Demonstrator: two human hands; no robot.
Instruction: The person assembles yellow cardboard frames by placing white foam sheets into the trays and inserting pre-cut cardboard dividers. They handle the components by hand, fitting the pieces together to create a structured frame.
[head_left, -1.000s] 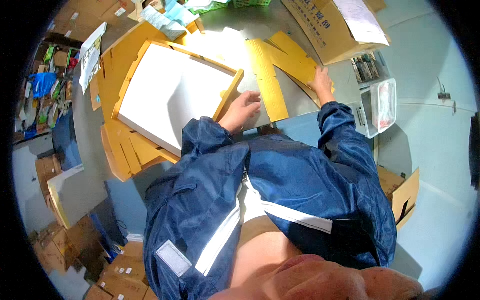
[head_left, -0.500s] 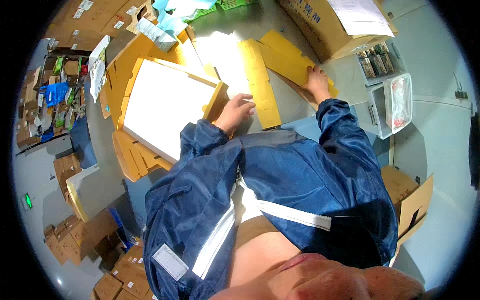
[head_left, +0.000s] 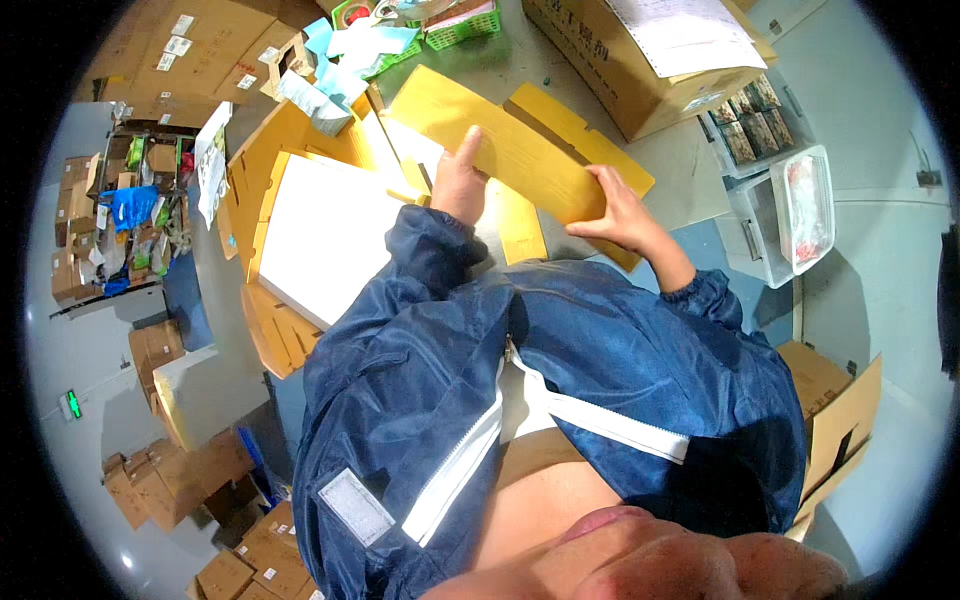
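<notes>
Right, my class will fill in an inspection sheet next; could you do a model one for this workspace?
Surface: grey table, partly covered.
Job's things: yellow strip held at a slant; other strips lie partly hidden behind it; white-lined tray to the left.
Clutter: pale blue sheets, green basket, carton with a paper on top.
Hands: left hand has its thumb on the strip's face, other fingers mostly hidden; right hand grips its right end.
Cables: nothing seen on the table.
Surroundings: filled shelf at left, stacked boxes lower left, clear bins and open box at right.
</notes>
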